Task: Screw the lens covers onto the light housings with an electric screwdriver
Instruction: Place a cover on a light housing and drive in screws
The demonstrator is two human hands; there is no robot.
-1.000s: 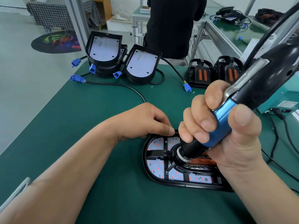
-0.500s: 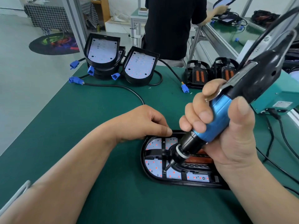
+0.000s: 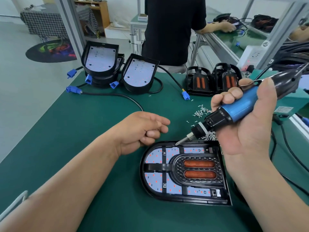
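Two hands noted: your right hand (image 3: 247,136) is wrapped round the electric screwdriver (image 3: 239,109), bit slanting down-left to the far rim of the flat-lying light housing (image 3: 184,200), while your left hand (image 3: 142,131), loosely curled and apparently empty, has the loose screws (image 3: 201,112) just right of its fingertips.

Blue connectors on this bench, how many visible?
5 connectors. Four at back left: two farthest left, two at the foot of the stacked housings. The fifth lies near the loose screws. Others may hide behind the housings.
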